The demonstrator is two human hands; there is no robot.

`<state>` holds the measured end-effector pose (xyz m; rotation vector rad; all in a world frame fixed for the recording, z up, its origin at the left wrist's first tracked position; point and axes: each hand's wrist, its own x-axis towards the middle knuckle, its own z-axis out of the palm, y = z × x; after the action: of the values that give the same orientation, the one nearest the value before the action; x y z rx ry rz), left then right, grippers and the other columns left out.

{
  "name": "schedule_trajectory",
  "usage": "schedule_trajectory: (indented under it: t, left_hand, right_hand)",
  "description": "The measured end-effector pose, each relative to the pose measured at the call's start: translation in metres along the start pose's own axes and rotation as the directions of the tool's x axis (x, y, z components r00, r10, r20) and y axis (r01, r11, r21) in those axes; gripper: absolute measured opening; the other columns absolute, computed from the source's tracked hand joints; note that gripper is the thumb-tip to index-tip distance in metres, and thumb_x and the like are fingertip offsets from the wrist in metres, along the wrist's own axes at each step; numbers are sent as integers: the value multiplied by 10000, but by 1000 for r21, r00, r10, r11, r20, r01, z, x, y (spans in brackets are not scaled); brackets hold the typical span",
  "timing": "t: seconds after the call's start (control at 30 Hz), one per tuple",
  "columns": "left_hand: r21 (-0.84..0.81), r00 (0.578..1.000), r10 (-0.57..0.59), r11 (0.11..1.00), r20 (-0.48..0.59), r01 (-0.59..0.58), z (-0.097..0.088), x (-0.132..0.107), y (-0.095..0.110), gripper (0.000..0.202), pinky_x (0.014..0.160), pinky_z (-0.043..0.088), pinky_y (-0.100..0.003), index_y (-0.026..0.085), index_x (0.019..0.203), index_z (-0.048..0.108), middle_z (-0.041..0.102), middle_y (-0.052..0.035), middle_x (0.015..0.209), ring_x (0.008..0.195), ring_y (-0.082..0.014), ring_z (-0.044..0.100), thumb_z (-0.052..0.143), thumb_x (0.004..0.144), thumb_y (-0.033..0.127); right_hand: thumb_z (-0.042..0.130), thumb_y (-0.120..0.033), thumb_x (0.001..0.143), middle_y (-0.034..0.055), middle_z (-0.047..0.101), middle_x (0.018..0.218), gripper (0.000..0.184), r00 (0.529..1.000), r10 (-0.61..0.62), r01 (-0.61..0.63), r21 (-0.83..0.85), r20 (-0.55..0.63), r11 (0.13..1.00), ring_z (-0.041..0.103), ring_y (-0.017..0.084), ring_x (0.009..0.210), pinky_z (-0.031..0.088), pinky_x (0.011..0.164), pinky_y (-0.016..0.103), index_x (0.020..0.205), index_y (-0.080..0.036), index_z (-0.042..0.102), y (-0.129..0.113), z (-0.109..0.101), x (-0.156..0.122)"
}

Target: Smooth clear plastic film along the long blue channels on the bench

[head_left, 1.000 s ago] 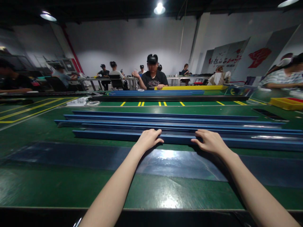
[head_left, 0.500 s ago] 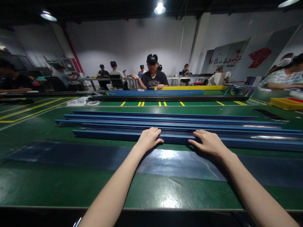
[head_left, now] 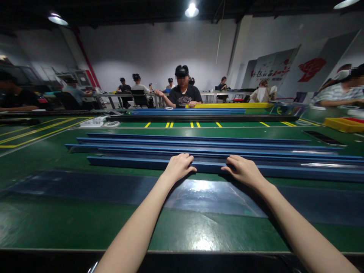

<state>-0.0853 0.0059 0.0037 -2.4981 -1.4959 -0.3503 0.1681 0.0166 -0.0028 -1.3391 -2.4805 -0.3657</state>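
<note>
Standing off to one side, I see both bare hands closed on the nearest blue rail (head_left: 207, 167). The left hand (head_left: 180, 167) and the right hand (head_left: 241, 168) curl over its upper edge, thumbs to the near face; how hard they press, I can't tell. The rail runs out past both grips, lying along the green table (head_left: 182, 231). It is so long that two spaced grips near its middle probably keep it from swinging or twisting. The other blue rails (head_left: 148, 141) lie just beyond the grip, roughly parallel, perhaps so that each stays within easy reach. A clear strip (head_left: 99, 187) lies flat on the near side of the grip, under the forearms, likely flat because it looks too thin to stand.

Counting: two hands on one rail; at least three more blue rails seem to lie behind it, though overlapping edges spoil an exact number. One clear strip. Beyond the grip and to its right, one dark flat device (head_left: 324, 138), then one yellow tray (head_left: 344, 125) farther off. Straight beyond, one long black bar (head_left: 204, 118) and one seated person (head_left: 184, 94) facing the hands.
</note>
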Motion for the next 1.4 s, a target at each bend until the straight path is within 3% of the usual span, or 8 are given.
schedule_trajectory:
  t: [0.43,0.7,1.4]
  left_hand:
    - [8,1000,9,1000,1,-9,3,1,1,279,667,400,-259,182,848,512,567,-36,889,883,-187,520,509,778,452]
    - [-8,1000,10,1000,5,-10,3,0,0,271,675,400,-262,184,852,514,562,-37,887,884,-187,515,513,778,445]
    - [11,1000,30,999,2,-30,5,-1,-1,265,690,400,-267,182,842,522,564,-45,902,879,-185,512,497,790,441]
  right_hand:
    - [302,-397,861,59,598,788,318,995,-14,19,-47,102,999,539,179,760,322,580,248,761,-191,522,-2,2,2]
    - [290,-399,867,75,632,909,330,993,6,-4,-21,117,1000,578,187,811,340,598,247,916,-196,546,-3,2,1]
    - [320,-348,865,54,639,807,287,996,5,2,-75,93,997,574,165,719,239,505,240,739,-206,535,-6,-2,3]
